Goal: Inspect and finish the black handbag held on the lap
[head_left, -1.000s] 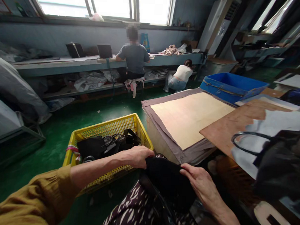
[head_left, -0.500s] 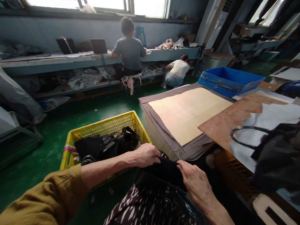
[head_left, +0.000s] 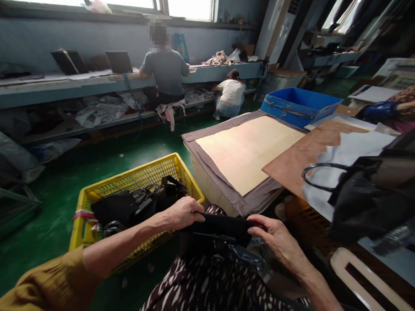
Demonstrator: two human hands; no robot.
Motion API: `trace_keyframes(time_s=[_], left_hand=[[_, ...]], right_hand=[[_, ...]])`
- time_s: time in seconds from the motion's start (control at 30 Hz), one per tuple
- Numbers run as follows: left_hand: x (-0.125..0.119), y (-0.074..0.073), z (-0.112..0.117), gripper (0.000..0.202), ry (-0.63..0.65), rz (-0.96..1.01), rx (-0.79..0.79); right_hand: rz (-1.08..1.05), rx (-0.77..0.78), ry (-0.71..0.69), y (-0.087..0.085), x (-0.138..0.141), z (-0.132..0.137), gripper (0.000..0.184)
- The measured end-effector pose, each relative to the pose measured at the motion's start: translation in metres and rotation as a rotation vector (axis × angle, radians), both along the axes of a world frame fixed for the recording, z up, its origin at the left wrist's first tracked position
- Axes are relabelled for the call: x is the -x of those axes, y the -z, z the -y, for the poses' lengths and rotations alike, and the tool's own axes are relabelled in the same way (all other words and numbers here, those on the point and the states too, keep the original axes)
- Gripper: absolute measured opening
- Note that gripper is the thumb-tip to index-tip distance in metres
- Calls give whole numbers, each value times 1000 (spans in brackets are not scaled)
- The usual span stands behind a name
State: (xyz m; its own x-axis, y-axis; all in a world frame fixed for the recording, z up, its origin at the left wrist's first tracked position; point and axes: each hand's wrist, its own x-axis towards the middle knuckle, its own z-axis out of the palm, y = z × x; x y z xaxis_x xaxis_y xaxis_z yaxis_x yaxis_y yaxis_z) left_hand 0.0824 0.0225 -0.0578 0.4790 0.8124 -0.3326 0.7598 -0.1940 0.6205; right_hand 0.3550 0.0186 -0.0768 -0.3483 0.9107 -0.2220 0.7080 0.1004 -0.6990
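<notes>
Now | left hand (head_left: pixel 182 214), right hand (head_left: pixel 276 236) clasp black pouch (head_left: pixel 218 227) | yellow crate (head_left: pixel 131 179) holds black bags (head_left: pixel 122 207) | blue bin (head_left: pixel 299 107) contents hidden

Both arms reach forward and down in front of the body, the 2 hands level with each other and a little apart. The left hand (head_left: pixel 182 213) sits knuckles up, fingers curled under in a firm grip. Its forearm is bare from the wrist back to a mustard sleeve (head_left: pixel 46 288). The right hand (head_left: pixel 279 239) faces it, thumb laid on top, fingers bent closed, wrist straight, forearm bare.
</notes>
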Motion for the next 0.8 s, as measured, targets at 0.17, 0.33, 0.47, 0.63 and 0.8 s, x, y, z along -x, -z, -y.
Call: trace_keyframes(time_s=[0.17,0.33,0.47,0.63,0.8], left_hand=[[3,6,0,20,-12,36,22],[-1,6,1,21,-16,34,28],[-3,5,2,20,-10,32,29],[3,1,4,23,43,-14,-27],[15,-11,27,27,123,-264,-122]], right_hand=[[-151,61,95,5,-6,8,25],[-122,-46,124,12,2,12,27],[-47,-127,108,11,8,13,26],[20,-102,117,-2,16,13,28],[-47,-58,115,34,8,28,32]])
